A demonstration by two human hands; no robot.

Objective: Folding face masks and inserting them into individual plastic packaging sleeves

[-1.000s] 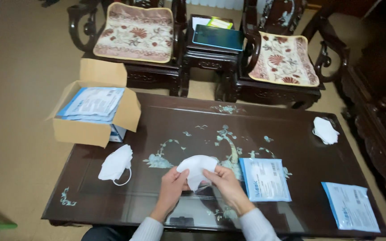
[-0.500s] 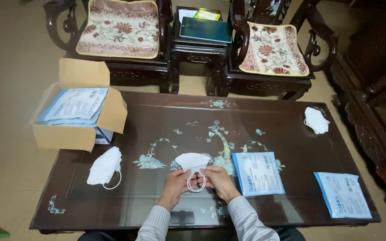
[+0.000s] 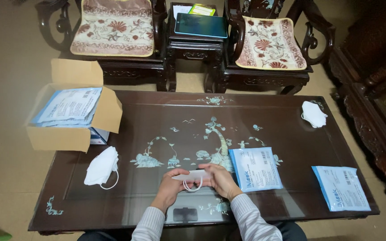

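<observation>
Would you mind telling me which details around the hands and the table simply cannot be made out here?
- Folded white mask, head view: its underside and how the loops sit are hidden by the left hand and right hand.
- Cardboard box: contents beneath the top blue-and-white packets are covered.
- Person's torso: cut off by the bottom edge.

1. Dark inlaid coffee table (image 3: 264, 120).
2. Open cardboard box (image 3: 74, 127) of blue-and-white packets at the table's left edge.
3. White mask (image 3: 100, 167) near the front-left corner.
4. Second white mask (image 3: 313, 114) near the back-right corner.
5. One blue packet (image 3: 255, 168) near the front edge, another (image 3: 341, 187) at the front-right corner.
6. Tablet (image 3: 200, 25) on a side stand between two cushioned chairs (image 3: 112, 27).
</observation>
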